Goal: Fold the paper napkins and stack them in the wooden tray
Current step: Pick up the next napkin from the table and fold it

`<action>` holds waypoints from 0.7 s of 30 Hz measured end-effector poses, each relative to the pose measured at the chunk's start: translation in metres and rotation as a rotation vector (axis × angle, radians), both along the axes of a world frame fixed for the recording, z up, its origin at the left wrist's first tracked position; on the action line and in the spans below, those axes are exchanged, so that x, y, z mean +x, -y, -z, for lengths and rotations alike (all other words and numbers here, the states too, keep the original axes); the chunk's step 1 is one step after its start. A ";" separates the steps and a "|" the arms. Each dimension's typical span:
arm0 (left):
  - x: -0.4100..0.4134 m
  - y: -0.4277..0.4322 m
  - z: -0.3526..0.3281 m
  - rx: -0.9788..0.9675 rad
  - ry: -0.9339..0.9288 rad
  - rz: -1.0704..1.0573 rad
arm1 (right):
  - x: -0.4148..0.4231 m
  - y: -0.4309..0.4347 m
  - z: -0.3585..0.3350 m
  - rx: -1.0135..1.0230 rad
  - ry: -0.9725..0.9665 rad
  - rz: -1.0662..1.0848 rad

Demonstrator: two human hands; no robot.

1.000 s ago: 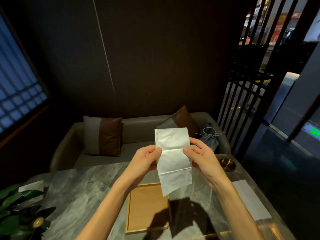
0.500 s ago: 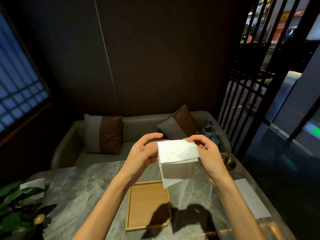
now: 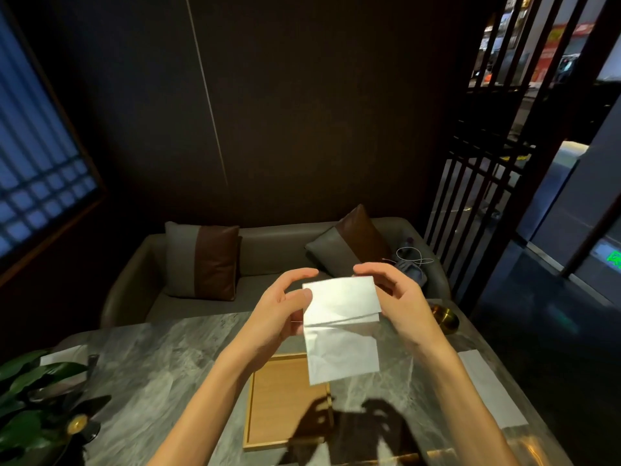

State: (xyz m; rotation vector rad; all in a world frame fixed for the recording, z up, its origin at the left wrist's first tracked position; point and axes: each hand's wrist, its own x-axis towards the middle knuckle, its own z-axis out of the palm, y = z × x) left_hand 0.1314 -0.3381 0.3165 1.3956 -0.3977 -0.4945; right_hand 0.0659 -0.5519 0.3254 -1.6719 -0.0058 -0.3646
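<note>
Nearest, on the grey marbled tabletop (image 3: 161,381), dark shadows of two hands, falling partly across a shallow wooden tray (image 3: 279,408). At the left edge, the glossy green leaves of a plant (image 3: 30,398). Along the right edge, a flat napkin (image 3: 490,388), white, lying well apart from the tray.

Above the tray's far right corner, held in the air, a white paper napkin (image 3: 341,331). Top part folded down toward the camera over a crease, lower part hanging loose. Pinching its left edge between thumb and fingers, the left hand (image 3: 279,314). Curled round its upper right edge, the right hand (image 3: 400,304), index finger arched over the top corner.

Beyond the hands, a small brass-coloured bowl (image 3: 445,319) near the tabletop's far right corner. Behind that, a grey-brown sofa (image 3: 134,290) with two cushions, each part grey and part brown: the left cushion (image 3: 205,260) upright, the right cushion (image 3: 349,243) leaning. At the sofa's right end, a blue-grey bag (image 3: 411,269) with a pale cord looped on top.

Farthest back, a dark wall (image 3: 302,112) with a thin pale line down it, a blue-lit lattice window (image 3: 37,156) at left, and a dark slatted screen (image 3: 470,196) at right with street lights and a green sign (image 3: 615,260) beyond.
</note>
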 end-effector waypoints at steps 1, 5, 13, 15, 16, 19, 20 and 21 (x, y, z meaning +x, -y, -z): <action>0.000 -0.001 0.000 -0.024 -0.039 0.016 | -0.002 -0.002 0.002 0.007 -0.044 0.000; -0.001 -0.006 0.006 -0.047 -0.112 0.106 | 0.001 -0.011 0.018 0.111 -0.318 0.095; -0.010 -0.005 0.022 0.163 0.006 0.191 | -0.004 -0.022 0.039 0.176 -0.606 0.208; -0.012 -0.001 0.022 0.208 0.058 0.085 | -0.005 -0.023 0.034 0.133 -0.618 0.188; -0.011 0.000 0.023 0.213 0.046 0.019 | -0.004 -0.023 0.035 0.106 -0.615 0.189; -0.008 0.004 0.025 0.159 -0.089 -0.112 | -0.002 -0.024 0.034 -0.044 -0.567 0.172; -0.009 0.006 0.026 0.138 -0.128 -0.122 | -0.005 -0.024 0.032 -0.092 -0.527 0.160; -0.010 0.007 0.027 0.134 -0.139 -0.125 | -0.007 -0.023 0.030 -0.138 -0.502 0.136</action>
